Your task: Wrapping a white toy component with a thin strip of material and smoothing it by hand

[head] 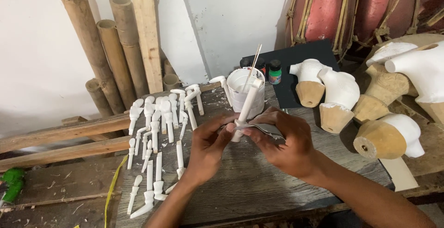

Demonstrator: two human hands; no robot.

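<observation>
Currently, left hand (208, 147): fingers pinched on slim white-painted wooden peg (245, 110), centre frame.
Right hand (282, 140): closed around grey sandpaper sheet (263, 130).
Advice: light, even strokes, I judge.

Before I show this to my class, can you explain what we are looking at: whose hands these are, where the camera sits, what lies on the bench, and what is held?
The one picture comes from a camera on the person's head, looking down at their own bare hands. The left hand holds a white-painted carved stick upright; the right hand presses a grey sheet, perhaps sandpaper, against it. On the wooden bench lie rows of similar small white pieces, a white tub with a thin stick in it, small paint bottles, and larger half-painted wooden carvings. Bamboo poles lean against the wall.
</observation>
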